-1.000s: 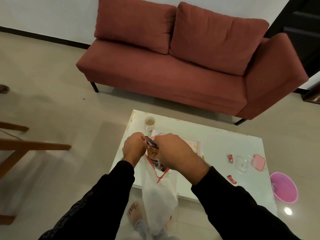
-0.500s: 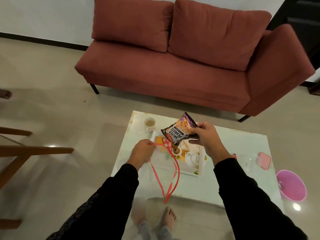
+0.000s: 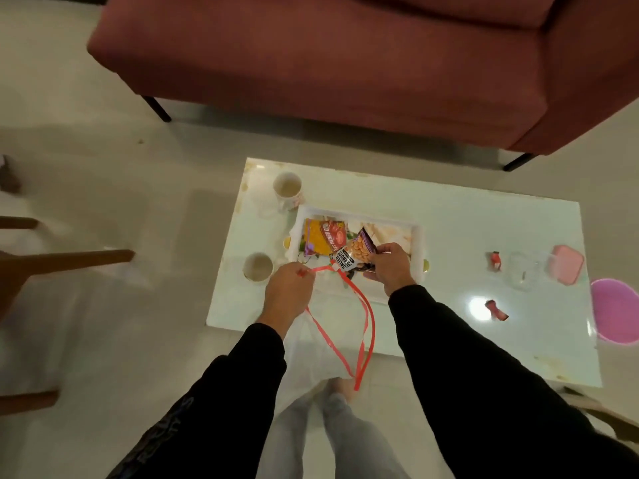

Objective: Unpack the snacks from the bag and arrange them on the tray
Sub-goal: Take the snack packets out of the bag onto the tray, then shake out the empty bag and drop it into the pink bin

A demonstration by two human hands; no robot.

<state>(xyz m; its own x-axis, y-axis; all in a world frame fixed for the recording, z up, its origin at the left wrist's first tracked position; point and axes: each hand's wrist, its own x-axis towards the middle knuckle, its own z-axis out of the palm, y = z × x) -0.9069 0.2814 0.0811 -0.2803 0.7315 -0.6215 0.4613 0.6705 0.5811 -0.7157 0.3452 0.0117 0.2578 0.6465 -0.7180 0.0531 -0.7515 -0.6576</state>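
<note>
A white tray (image 3: 416,236) sits on the white coffee table (image 3: 449,216). On the tray's left part lies a yellow and red snack packet (image 3: 323,239). My right hand (image 3: 389,267) grips a dark packet of salted peanuts (image 3: 356,254), low over the tray beside the yellow packet. My left hand (image 3: 288,293) holds the red drawstring (image 3: 359,323) of a thin white plastic bag (image 3: 311,354), which hangs down in front of the table's near edge. What the bag holds is hidden.
Two cups (image 3: 287,186) (image 3: 257,267) stand on the table's left side. On the right lie two small red wrappers (image 3: 495,261) (image 3: 496,309), a clear container (image 3: 522,274) and a pink lid (image 3: 567,269). A pink bin (image 3: 615,309) stands on the floor; a red sofa (image 3: 345,63) is behind.
My right hand pulled the peanut packet out of the bag and lowered it onto the tray. The bag dropped from my left hand's height and hangs by its drawstring.
</note>
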